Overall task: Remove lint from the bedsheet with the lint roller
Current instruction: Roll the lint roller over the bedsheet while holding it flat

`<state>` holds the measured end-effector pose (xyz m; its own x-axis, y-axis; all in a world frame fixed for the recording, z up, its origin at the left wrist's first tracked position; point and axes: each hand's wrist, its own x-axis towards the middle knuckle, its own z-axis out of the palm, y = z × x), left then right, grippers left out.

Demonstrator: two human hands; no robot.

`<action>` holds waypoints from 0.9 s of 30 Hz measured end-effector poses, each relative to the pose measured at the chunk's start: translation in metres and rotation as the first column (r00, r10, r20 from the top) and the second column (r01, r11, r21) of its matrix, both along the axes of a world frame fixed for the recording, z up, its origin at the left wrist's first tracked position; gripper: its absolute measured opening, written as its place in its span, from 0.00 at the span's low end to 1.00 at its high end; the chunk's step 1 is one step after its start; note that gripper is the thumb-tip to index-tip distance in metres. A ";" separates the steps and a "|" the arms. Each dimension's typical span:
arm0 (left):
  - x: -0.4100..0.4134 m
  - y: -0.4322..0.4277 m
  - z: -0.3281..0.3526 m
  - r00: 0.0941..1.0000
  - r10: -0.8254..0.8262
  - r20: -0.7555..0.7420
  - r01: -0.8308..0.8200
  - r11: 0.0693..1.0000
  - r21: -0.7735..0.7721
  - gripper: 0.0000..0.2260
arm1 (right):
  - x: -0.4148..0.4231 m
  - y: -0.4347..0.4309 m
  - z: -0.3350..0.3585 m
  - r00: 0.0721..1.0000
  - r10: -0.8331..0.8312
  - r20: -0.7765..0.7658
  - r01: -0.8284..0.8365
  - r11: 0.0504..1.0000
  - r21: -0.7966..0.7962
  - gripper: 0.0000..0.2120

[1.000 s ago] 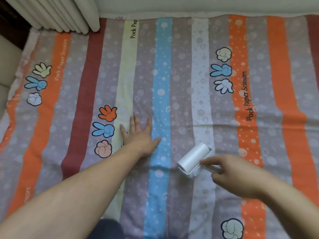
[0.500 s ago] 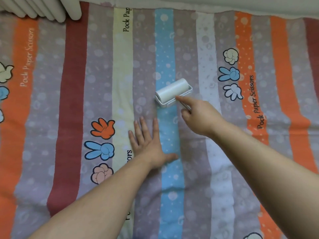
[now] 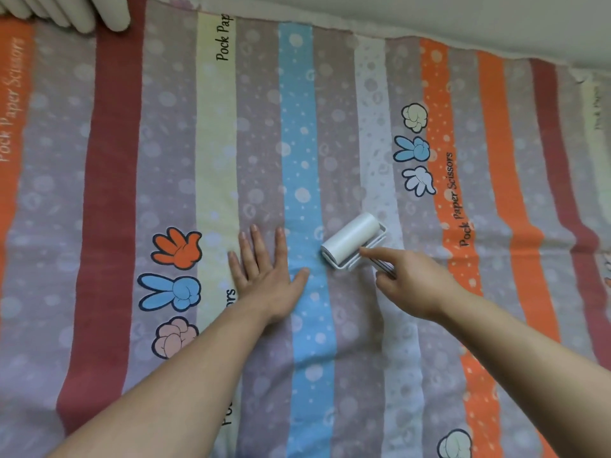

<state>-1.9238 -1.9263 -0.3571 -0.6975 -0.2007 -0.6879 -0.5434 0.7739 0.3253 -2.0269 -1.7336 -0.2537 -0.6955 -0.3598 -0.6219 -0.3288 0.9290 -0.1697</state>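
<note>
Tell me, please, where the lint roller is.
Head view: the lint roller sits on the bedsheet right of centre, gripped by the right hand, beside the left hand.

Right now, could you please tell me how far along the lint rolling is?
Under way. The right hand grips the lint roller, its roll on the bedsheet beside the blue stripe, while the left hand presses the sheet flat. No lint shows, so finished and remaining areas cannot be told apart.

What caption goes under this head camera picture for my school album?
A right hand holds a white lint roller on the striped bedsheet while the left hand lies flat beside it.
</note>
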 end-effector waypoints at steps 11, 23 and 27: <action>0.010 0.024 -0.013 0.982 0.071 -0.173 -0.113 0.962 -0.248 0.36 | 0.036 0.076 0.002 0.984 0.142 -0.104 -0.144 0.990 -0.010 0.26; -0.012 0.112 0.012 0.983 0.118 -0.143 -0.149 0.962 -0.231 0.40 | 0.061 0.186 0.022 0.984 0.176 0.039 -0.170 0.977 -0.125 0.26; -0.030 0.119 0.009 0.972 0.190 -0.138 -0.213 0.962 -0.170 0.44 | 0.033 0.212 0.047 0.956 0.226 0.188 -0.207 0.972 -0.112 0.25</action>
